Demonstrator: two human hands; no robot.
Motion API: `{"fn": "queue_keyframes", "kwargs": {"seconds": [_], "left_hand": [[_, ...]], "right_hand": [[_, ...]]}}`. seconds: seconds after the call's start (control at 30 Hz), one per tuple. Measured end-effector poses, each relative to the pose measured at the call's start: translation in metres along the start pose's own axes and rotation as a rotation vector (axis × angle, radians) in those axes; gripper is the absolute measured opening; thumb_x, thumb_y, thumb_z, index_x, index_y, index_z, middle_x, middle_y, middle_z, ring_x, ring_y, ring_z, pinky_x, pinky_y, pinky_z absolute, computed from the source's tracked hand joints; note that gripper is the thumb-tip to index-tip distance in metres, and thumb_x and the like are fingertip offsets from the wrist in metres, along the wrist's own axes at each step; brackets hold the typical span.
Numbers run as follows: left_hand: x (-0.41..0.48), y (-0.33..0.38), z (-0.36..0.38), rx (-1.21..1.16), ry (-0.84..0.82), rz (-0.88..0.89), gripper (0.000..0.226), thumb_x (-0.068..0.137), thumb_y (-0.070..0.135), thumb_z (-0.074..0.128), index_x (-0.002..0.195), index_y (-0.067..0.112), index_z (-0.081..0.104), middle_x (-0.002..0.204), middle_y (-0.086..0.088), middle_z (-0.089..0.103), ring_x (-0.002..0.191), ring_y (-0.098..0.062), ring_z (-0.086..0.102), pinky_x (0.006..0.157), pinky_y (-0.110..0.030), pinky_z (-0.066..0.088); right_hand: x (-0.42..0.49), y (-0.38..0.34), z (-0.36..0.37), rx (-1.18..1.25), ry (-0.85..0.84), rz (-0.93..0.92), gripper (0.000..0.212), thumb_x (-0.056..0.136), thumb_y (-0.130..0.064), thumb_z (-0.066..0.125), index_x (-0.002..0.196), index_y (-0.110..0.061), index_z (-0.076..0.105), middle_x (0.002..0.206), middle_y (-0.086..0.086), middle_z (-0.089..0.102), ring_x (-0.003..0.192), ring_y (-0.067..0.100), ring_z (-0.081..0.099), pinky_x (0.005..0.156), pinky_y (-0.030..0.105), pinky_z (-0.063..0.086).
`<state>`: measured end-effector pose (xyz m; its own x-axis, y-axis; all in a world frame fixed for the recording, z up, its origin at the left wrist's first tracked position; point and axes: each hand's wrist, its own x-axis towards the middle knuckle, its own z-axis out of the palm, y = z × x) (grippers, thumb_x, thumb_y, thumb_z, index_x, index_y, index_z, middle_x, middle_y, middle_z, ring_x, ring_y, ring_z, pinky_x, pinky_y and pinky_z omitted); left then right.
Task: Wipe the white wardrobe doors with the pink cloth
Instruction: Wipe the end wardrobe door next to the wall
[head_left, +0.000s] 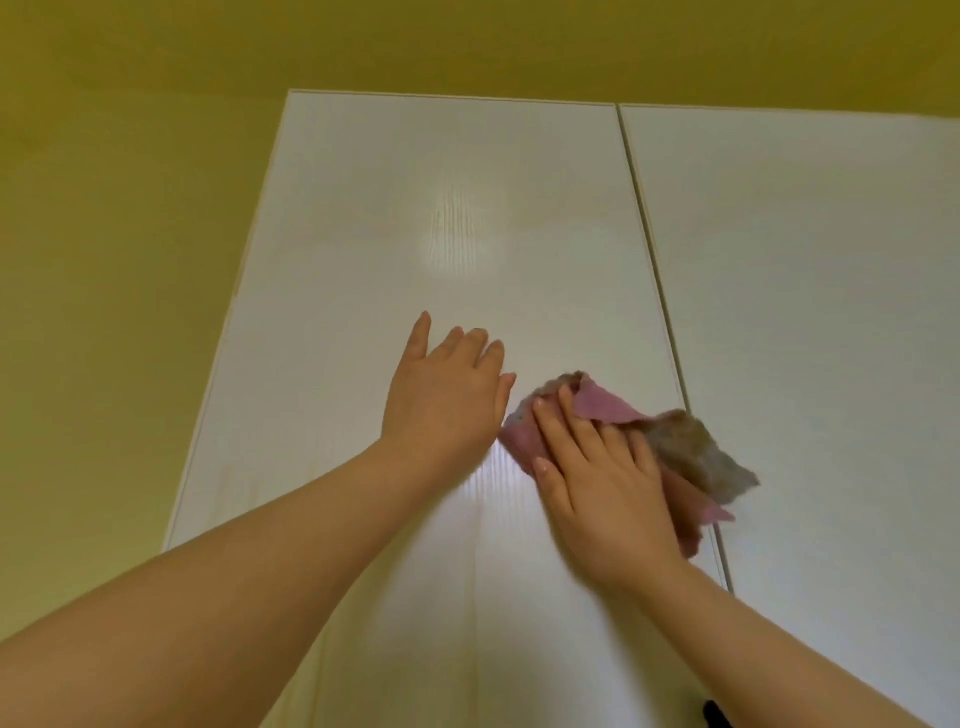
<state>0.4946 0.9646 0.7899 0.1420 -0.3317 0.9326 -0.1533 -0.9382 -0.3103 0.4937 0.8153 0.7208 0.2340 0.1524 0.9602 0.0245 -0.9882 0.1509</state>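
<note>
With forearms stretched up, pressed cloth (605, 402) flat against left door (415, 208) under straight fingers of right hand (597, 483), just beside seam (649, 260). Braced left hand (447, 395) open, fingers spread, on bare panel alongside; kept hands near but apart. Called for even pressure and overlapping strokes, with cloth's blurred tail, perhaps loose, tucked under palm.

Plain yellow wall (104, 260), with a darker yellow ceiling (467, 41) above

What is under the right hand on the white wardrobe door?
The pink cloth lies under the right hand, which presses it flat against the left door. Its edges stick out above and to the right. The door surface beneath the cloth is covered.
</note>
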Motion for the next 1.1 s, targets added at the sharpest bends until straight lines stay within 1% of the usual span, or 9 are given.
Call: {"fn": "queue_keyframes", "kwargs": {"seconds": [0.1, 0.27, 0.37, 0.47, 0.57, 0.67, 0.8, 0.97, 1.1], "left_hand": [[0.002, 0.002, -0.005, 0.013, 0.012, 0.005, 0.047, 0.102, 0.034, 0.014, 0.141, 0.018, 0.036, 0.147, 0.001, 0.036, 0.136, -0.015, 0.031, 0.115, -0.042, -0.006], [0.000, 0.002, -0.004, -0.021, 0.018, -0.008, 0.046, 0.103, 0.033, 0.016, 0.142, 0.020, 0.034, 0.147, 0.003, 0.035, 0.137, -0.013, 0.029, 0.115, -0.043, -0.007], [-0.002, 0.000, 0.000, -0.045, 0.011, -0.027, 0.048, 0.103, 0.034, 0.015, 0.148, 0.020, 0.025, 0.153, 0.004, 0.025, 0.142, -0.014, 0.019, 0.116, -0.042, -0.006], [-0.003, 0.003, 0.001, -0.110, 0.022, -0.060, 0.048, 0.103, 0.034, 0.015, 0.149, 0.022, 0.024, 0.153, 0.005, 0.025, 0.143, -0.014, 0.015, 0.116, -0.038, -0.006], [-0.004, 0.005, 0.002, -0.133, 0.036, -0.076, 0.048, 0.103, 0.033, 0.015, 0.149, 0.023, 0.025, 0.153, 0.006, 0.026, 0.143, -0.013, 0.016, 0.115, -0.038, -0.007], [-0.004, 0.004, 0.004, -0.131, 0.030, -0.083, 0.049, 0.103, 0.033, 0.015, 0.150, 0.023, 0.021, 0.154, 0.006, 0.023, 0.144, -0.013, 0.013, 0.115, -0.039, -0.007], [-0.006, 0.005, 0.007, -0.124, 0.012, -0.083, 0.050, 0.102, 0.035, 0.015, 0.151, 0.023, 0.018, 0.156, 0.005, 0.019, 0.146, -0.014, 0.008, 0.114, -0.042, -0.012], [-0.006, 0.002, 0.007, -0.124, -0.023, -0.072, 0.051, 0.102, 0.036, 0.014, 0.152, 0.023, 0.013, 0.158, 0.006, 0.015, 0.146, -0.013, 0.004, 0.113, -0.045, -0.015], [-0.006, 0.002, 0.008, -0.114, -0.067, -0.065, 0.053, 0.102, 0.038, 0.012, 0.152, 0.021, 0.003, 0.160, 0.004, 0.005, 0.146, -0.015, -0.003, 0.113, -0.046, -0.015]], "right_hand": [[0.041, 0.024, -0.014, 0.031, -0.003, -0.013, 0.058, 0.093, -0.045, 0.003, 0.149, -0.030, 0.002, 0.157, -0.006, 0.003, 0.143, 0.014, 0.008, 0.113, 0.035, 0.004], [0.056, 0.030, -0.012, 0.004, 0.065, 0.085, 0.055, 0.097, -0.041, 0.005, 0.148, -0.023, -0.005, 0.158, 0.000, -0.005, 0.144, 0.016, -0.007, 0.112, 0.031, -0.012], [-0.001, 0.020, -0.005, 0.004, -0.009, -0.034, 0.061, 0.083, -0.045, -0.010, 0.141, -0.027, -0.013, 0.157, -0.003, -0.003, 0.144, 0.015, 0.002, 0.112, 0.029, -0.008], [0.025, 0.038, -0.016, 0.059, -0.019, -0.046, 0.058, 0.091, -0.044, 0.003, 0.147, -0.029, -0.001, 0.157, -0.004, 0.002, 0.143, 0.017, 0.009, 0.114, 0.033, 0.003], [0.075, 0.051, -0.029, 0.065, 0.006, 0.088, 0.051, 0.101, -0.033, 0.017, 0.150, -0.021, 0.005, 0.158, 0.001, 0.001, 0.144, 0.018, 0.002, 0.114, 0.032, -0.004], [0.046, 0.036, -0.016, -0.001, 0.029, 0.061, 0.055, 0.098, -0.037, 0.006, 0.149, -0.018, 0.000, 0.157, 0.003, -0.001, 0.144, 0.016, -0.005, 0.112, 0.028, -0.014], [0.021, 0.044, -0.020, 0.007, -0.029, -0.064, 0.062, 0.091, -0.041, 0.002, 0.149, -0.021, 0.004, 0.157, -0.001, 0.001, 0.144, 0.017, 0.006, 0.113, 0.027, -0.002], [0.066, 0.041, -0.027, 0.081, -0.029, 0.199, 0.053, 0.101, -0.029, 0.019, 0.150, -0.018, 0.000, 0.157, 0.006, -0.003, 0.144, 0.023, -0.001, 0.115, 0.035, -0.006], [-0.007, 0.004, -0.005, 0.049, -0.005, -0.022, 0.060, 0.089, -0.041, 0.001, 0.145, -0.019, -0.006, 0.156, 0.002, -0.001, 0.144, 0.020, 0.004, 0.112, 0.028, -0.011]]}}
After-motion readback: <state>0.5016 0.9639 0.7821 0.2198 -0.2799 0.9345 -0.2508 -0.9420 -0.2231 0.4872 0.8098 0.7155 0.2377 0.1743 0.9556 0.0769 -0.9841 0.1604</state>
